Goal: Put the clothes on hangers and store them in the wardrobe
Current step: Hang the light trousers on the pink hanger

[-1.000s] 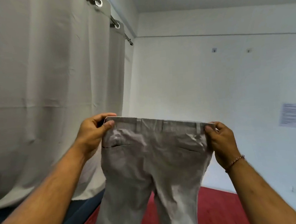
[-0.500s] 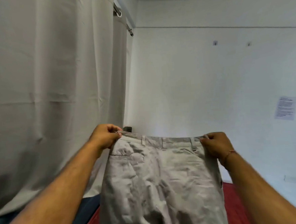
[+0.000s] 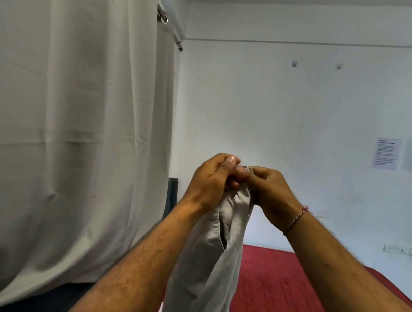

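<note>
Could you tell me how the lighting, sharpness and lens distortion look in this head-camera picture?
Head view: soft, even light without glare; the wide lens bends the curtain and the wall's lines near the edges; the left hand and right hand pinching the trousers are fairly sharp, while the curtain's lower hem is smeared and the paper sheets are unreadable.

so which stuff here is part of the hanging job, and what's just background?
Job:
- trousers, folded at the waistband
- left hand and right hand, both pinching the waistband together

Background:
- curtain
- red bedcover
- papers on the wall
- no hanger or wardrobe in view
</note>
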`<state>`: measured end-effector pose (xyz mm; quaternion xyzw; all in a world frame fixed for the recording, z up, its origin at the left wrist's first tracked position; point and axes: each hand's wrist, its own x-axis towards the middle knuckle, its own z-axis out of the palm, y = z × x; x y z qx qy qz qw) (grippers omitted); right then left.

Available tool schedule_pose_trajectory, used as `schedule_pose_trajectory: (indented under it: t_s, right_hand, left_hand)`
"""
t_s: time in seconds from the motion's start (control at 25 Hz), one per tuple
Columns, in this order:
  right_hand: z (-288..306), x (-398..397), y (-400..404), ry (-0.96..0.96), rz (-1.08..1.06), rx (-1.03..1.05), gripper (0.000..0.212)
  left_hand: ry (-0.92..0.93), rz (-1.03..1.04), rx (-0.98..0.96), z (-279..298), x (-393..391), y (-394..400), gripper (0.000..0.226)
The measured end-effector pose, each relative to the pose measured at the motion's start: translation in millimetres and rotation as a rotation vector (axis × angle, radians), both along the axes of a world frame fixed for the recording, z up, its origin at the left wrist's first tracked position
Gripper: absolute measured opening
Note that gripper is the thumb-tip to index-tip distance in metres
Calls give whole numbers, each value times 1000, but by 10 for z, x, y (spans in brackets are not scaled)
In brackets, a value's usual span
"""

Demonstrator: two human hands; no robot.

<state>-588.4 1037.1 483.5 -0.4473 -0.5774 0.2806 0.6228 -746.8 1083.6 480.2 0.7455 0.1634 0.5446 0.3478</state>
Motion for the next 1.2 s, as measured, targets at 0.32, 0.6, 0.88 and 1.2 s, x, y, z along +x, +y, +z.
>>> schedule_pose_trajectory:
  t_s: [0.32, 0.6, 0.88, 1.2]
  right_hand:
    - [-118, 737, -42, 28, 40, 170, 13]
    - [-144, 1509, -149, -422, -580, 276, 17]
    - [-448, 2137, -187, -244, -344, 49, 24]
    - [154, 2473, -874, -5, -177, 193, 12]
  left_hand:
    - [251, -201, -526, -294, -123, 566, 58]
    - [100, 243, -114, -79, 729, 219, 13]
    - [50, 358, -120, -93, 1407, -90, 13]
    - [4, 12, -280, 243, 1702, -723, 21]
